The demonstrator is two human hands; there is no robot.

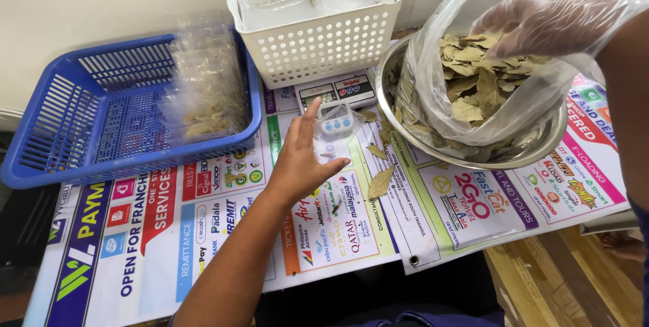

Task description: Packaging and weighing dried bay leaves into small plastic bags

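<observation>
While the left hand (307, 158) rests flat on the printed table cover (169, 239), fingers spread and closing on nothing, its fingertips lie on a small clear packet (331, 143) that sits on the small digital scale (336, 92); a tiny white timer (337, 124) lies on that packet, just past the fingers. From this hand the scale lies toward one o'clock, touching distance away, with its long side running roughly nine to three. The right hand (541, 19), in a thin clear glove, is sunk into a clear plastic bag (466, 97) of dried leaves (476, 77), which stands in a steel bowl (541, 148) at about two o'clock from the left hand. Its fingers curl down toward the leaves, but the plastic clouds the view and I cannot tell whether they have closed on any. The packet lies at about eight o'clock from the gloved hand, well apart, so the left hand is far the nearer to it. A few loose leaves (380, 182) lie on the cover between the scale and the bowl. At ten o'clock a blue basket (61, 138) holds filled clear packets (203, 97); at twelve a white basket (314, 36) holds what look like empty ones.
</observation>
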